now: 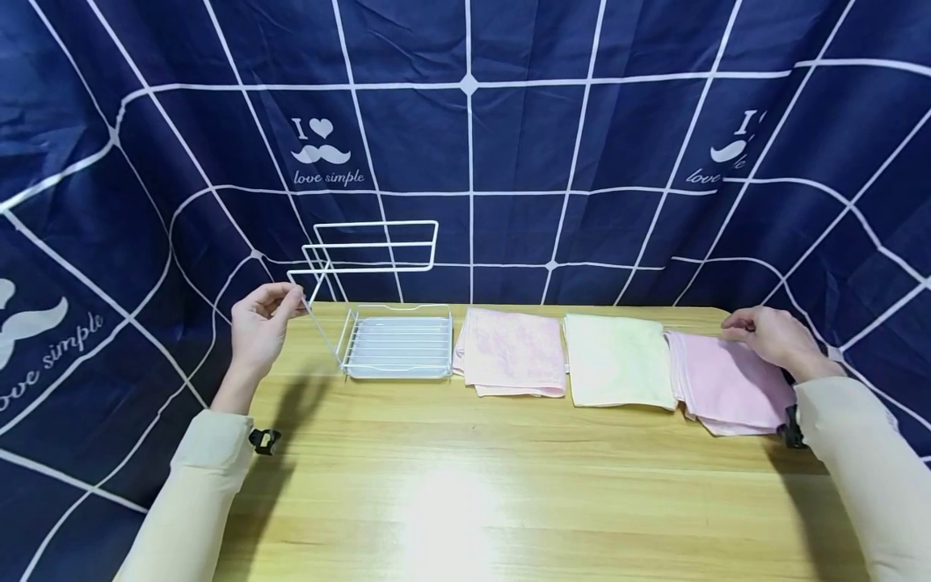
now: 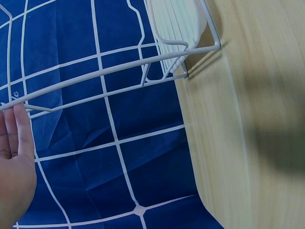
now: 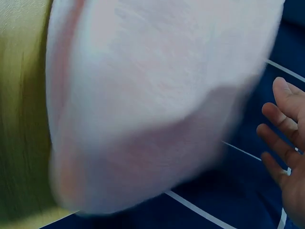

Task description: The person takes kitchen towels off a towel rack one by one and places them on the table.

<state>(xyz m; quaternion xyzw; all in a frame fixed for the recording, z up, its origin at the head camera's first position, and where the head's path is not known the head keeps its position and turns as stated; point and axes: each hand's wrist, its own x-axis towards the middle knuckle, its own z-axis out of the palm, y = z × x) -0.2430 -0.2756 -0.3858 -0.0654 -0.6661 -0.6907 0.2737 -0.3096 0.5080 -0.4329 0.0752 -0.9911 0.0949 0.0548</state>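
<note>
At the left, my left hand (image 1: 259, 330) pinches the side upright of a white wire rack (image 1: 374, 246) between thumb and fingers. The rack has several bars on top and a pale tray (image 1: 400, 347) at its base. In the left wrist view, the fingertips (image 2: 21, 114) lie against the rack's long wire. My right hand (image 1: 781, 343) is over the far right corner of a folded pink cloth (image 1: 730, 380). Seen from the right wrist, its relaxed fingers (image 3: 276, 140) are apart from the cloth and hold nothing.
A folded pale yellow cloth (image 1: 618, 360) and a light pink cloth (image 1: 515, 352) lie in a row between rack and right hand. All are on a wooden table (image 1: 509, 469). Dark blue curtains (image 1: 524, 137) with white lines rise behind and at both sides.
</note>
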